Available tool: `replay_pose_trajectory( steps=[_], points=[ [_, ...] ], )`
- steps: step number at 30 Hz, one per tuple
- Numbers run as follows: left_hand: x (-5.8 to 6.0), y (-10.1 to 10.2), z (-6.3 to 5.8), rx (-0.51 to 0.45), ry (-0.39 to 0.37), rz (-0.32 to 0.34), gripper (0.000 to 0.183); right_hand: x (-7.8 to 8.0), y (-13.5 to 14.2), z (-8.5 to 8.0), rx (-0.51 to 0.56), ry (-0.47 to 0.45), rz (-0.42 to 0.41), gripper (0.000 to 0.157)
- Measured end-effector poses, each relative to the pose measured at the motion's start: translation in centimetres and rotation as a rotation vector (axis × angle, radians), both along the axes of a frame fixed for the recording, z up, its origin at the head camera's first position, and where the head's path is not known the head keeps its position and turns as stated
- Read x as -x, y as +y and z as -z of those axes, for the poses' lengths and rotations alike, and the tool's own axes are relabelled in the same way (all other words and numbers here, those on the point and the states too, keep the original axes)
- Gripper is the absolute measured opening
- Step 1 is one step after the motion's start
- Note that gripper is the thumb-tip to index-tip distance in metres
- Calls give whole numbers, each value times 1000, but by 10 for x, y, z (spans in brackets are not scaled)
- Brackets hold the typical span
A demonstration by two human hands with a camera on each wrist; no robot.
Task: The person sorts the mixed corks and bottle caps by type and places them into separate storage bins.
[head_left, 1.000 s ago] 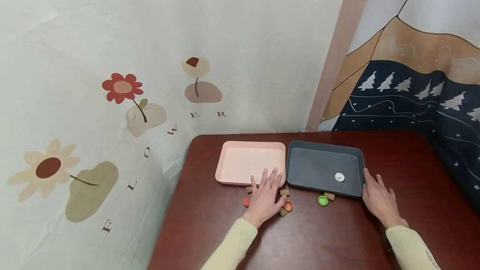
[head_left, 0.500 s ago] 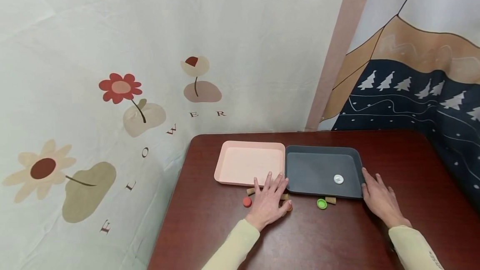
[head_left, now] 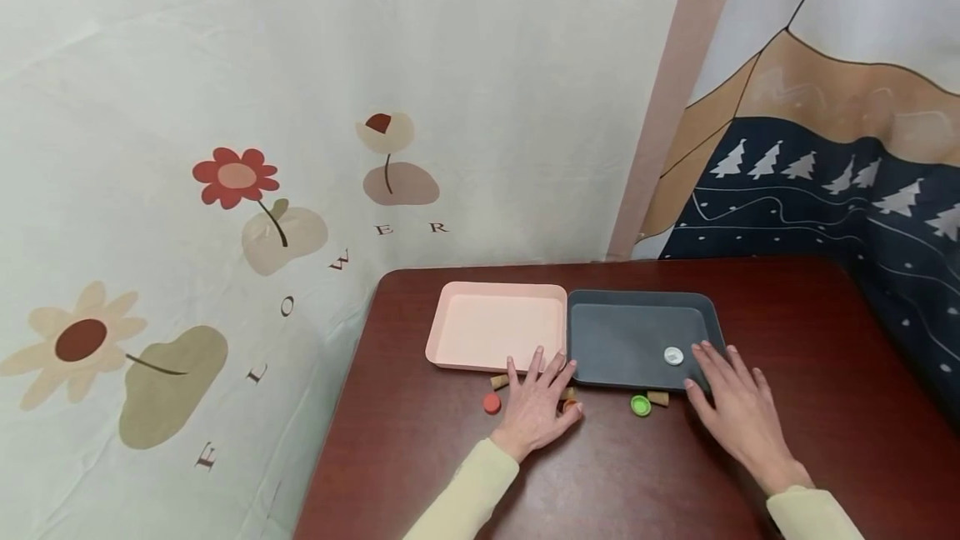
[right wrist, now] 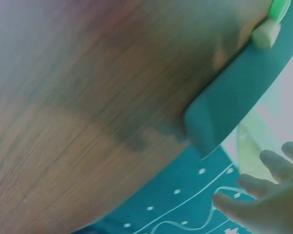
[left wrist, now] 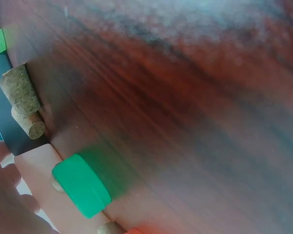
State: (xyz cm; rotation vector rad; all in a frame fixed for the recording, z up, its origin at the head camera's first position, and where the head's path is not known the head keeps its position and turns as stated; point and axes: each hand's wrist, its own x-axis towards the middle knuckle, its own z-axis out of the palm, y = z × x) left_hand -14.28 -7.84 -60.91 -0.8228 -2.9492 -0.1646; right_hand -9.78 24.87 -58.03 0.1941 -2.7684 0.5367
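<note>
My left hand (head_left: pixel 534 413) spreads its fingers over the front right corner of the pink tray (head_left: pixel 442 327), holding nothing; contact is unclear. Around it lie a red cap (head_left: pixel 491 403), a cork (head_left: pixel 500 382) and a partly covered orange cap (head_left: pixel 568 404). The left wrist view also has a green cap (left wrist: pixel 82 185) and more corks (left wrist: pixel 20 90) in front of the trays. Fingers extended, my right hand (head_left: pixel 740 417) is at the front right corner of the dark grey tray (head_left: pixel 626 315). A white cap (head_left: pixel 673 356) lies in that tray.
Just in front of the dark tray lie a bright green cap (head_left: pixel 641 405) and a cork (head_left: pixel 657 398). Both trays stand side by side on the brown table (head_left: pixel 637 473). Behind the table hangs a printed cloth (head_left: pixel 525 107).
The dark tray has straightened beside the pink one, its left end coming nearer. My left hand shifted slightly right. My right hand has moved off the dark tray's right side, leftward to its corner.
</note>
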Motion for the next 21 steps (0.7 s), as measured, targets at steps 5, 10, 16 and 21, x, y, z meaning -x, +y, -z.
replay_pose_trajectory(
  steps=[5,10,16,21],
  points=[
    [1,0,2,-5,4,0,69,-13,-19,3,-38,110,-76,56],
    [1,0,2,3,11,1,69,-22,-36,8,-56,149,-171,53],
    [1,0,2,0,6,0,69,-27,-50,16,-98,166,-249,44],
    [0,-1,2,-4,6,-4,69,-29,-58,21,-168,141,-271,40]
  ],
)
